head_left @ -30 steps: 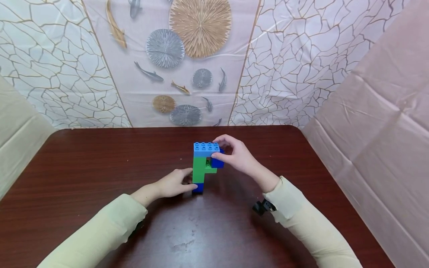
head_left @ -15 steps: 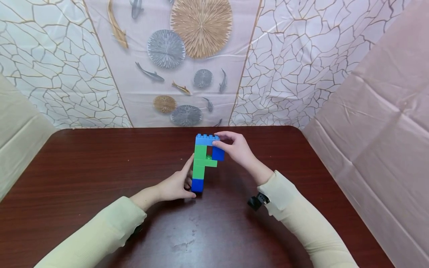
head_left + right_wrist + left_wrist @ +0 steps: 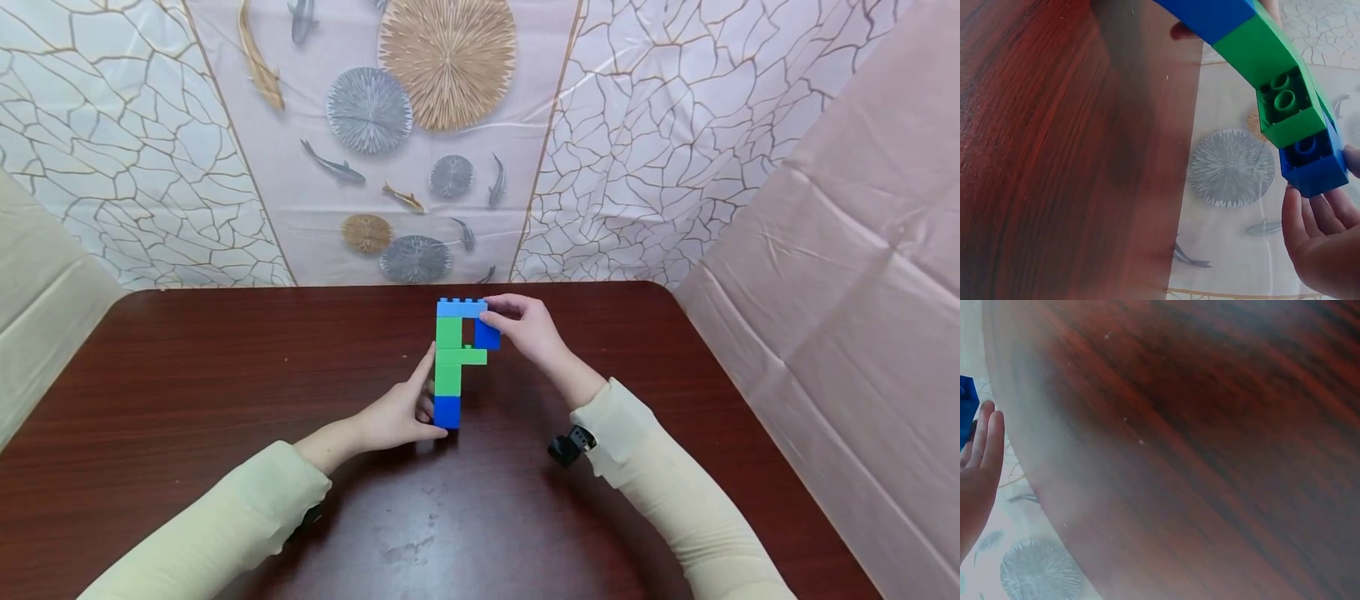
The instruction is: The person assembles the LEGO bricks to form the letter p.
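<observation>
A P-shaped stack of toy building blocks (image 3: 448, 379) stands upright in the head view, with a dark blue base, a green column and a light blue top block (image 3: 461, 309). My left hand (image 3: 393, 414) holds it low on the left, thumb in front of the base and index finger up along the side. At the upper right, my right hand (image 3: 534, 333) pinches a dark blue block (image 3: 488, 334) between thumb and fingers. That block sits beneath the top block's right end and juts past the green arm (image 3: 472, 357). Its hollow underside shows in the right wrist view, beside a green block (image 3: 1291, 112).
The dark red-brown wooden table (image 3: 225, 358) spreads around the stack. A patterned cloth (image 3: 420, 167) hangs behind its far edge, and a pale creased cloth (image 3: 847, 250) lines the right. A small black device (image 3: 572, 446) hangs at the right cuff.
The stack has tipped from leaning toward me to upright, so its front now shows rather than its top. My left index finger has straightened along the side. The right hand moved slightly away from me.
</observation>
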Motion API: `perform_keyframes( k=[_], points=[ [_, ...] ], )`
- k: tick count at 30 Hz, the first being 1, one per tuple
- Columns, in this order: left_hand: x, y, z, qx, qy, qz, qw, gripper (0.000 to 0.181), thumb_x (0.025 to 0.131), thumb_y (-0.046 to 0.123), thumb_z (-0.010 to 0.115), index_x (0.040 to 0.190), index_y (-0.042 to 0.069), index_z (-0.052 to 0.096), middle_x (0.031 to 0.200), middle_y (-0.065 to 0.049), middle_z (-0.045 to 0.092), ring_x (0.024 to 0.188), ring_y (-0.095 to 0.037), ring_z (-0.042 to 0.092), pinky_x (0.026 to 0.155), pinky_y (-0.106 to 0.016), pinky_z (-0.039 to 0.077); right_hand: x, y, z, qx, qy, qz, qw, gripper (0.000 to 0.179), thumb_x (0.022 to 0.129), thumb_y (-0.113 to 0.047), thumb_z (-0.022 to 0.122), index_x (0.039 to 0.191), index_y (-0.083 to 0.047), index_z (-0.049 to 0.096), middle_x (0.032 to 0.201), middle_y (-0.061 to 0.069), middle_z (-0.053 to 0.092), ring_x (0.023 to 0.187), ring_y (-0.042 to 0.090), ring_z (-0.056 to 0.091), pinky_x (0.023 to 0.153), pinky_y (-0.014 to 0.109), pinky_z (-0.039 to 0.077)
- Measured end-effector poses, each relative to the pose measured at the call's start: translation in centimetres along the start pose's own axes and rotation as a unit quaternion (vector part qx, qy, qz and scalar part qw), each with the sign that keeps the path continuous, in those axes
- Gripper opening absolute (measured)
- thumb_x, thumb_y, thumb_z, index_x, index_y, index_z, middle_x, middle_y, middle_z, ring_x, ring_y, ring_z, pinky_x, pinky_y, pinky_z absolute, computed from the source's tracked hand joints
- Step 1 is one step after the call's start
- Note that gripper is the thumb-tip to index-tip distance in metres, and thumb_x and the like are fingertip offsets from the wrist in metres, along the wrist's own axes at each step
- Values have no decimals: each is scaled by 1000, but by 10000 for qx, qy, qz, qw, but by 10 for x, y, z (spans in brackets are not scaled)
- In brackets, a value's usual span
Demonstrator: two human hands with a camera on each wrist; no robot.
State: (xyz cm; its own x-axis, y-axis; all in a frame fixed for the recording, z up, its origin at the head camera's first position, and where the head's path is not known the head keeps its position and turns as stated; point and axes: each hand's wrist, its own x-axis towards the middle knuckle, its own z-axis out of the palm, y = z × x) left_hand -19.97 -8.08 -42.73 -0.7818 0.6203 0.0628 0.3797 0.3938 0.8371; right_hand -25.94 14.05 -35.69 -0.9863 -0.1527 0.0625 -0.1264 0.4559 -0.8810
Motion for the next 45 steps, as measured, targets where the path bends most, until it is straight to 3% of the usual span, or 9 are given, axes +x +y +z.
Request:
perform_keyframes(
  k=[3, 7, 10, 15, 26, 34, 39, 45],
  points=[
    [0, 5, 0, 229, 164, -111, 9995, 116, 76, 15, 77, 149, 10, -12, 129, -16, 47, 108, -22, 55, 90, -37, 50, 1, 2, 0, -90, -52, 40, 9999, 39, 88, -22, 65, 123, -7, 61, 124, 14, 62, 113, 26, 59, 96, 38, 48],
    [0, 11, 1, 739, 424, -289, 9959, 114, 74, 23, 79, 150, 6, -5, 147, -17, 24, 133, -30, 32, 105, -48, 37, 3, 5, 4, -169, 68, 38, 9998, 38, 88, -23, 65, 123, -6, 62, 123, 14, 62, 112, 26, 60, 93, 38, 50],
    [1, 14, 3, 843, 564, -293, 9944, 112, 73, 25, 80, 150, 4, 1, 149, -17, 20, 136, -33, 25, 107, -51, 35, 4, 7, 6, -152, 175, 86, 9997, 36, 88, -22, 66, 120, -5, 64, 120, 15, 64, 106, 26, 62, 89, 37, 52],
    [2, 13, 5, 844, 658, -296, 9938, 110, 73, 25, 80, 150, 4, 5, 148, -16, 20, 135, -33, 24, 106, -52, 35, 5, 12, 10, -155, 174, 227, 9995, 35, 88, -22, 65, 118, -4, 64, 119, 15, 64, 102, 24, 62, 87, 36, 53],
    [3, 8, 8, 939, 372, -664, 9927, 111, 73, 30, 79, 149, 1, 4, 150, -17, 20, 138, -31, 23, 109, -48, 32, 9, 29, 18, -521, -20, 424, 9977, 35, 91, -22, 62, 121, -4, 62, 125, 16, 60, 117, 26, 54, 97, 40, 47],
    [9, 3, 11, 1118, -1, -977, 9889, 110, 76, 34, 76, 149, 0, 2, 153, -19, 17, 141, -32, 19, 111, -48, 29, 11, 43, 23, -859, -268, 728, 9933, 37, 92, -25, 59, 125, -7, 60, 131, 13, 56, 118, 26, 52, 97, 40, 47],
    [10, 0, 14, 1272, -200, -1157, 9849, 109, 78, 37, 74, 149, -1, 2, 154, -21, 14, 143, -34, 16, 112, -48, 26, 12, 51, 26, -943, -392, 784, 9917, 37, 93, -25, 58, 127, -8, 59, 134, 13, 54, 113, 27, 53, 94, 39, 48],
    [13, -2, 14, 1337, -251, -1205, 9833, 108, 77, 39, 74, 148, -2, 4, 154, -22, 16, 142, -35, 17, 112, -49, 26, 14, 56, 28, -1016, -514, 716, 9909, 38, 94, -22, 57, 128, -6, 57, 135, 14, 53, 125, 28, 48, 102, 43, 42]
  ],
)
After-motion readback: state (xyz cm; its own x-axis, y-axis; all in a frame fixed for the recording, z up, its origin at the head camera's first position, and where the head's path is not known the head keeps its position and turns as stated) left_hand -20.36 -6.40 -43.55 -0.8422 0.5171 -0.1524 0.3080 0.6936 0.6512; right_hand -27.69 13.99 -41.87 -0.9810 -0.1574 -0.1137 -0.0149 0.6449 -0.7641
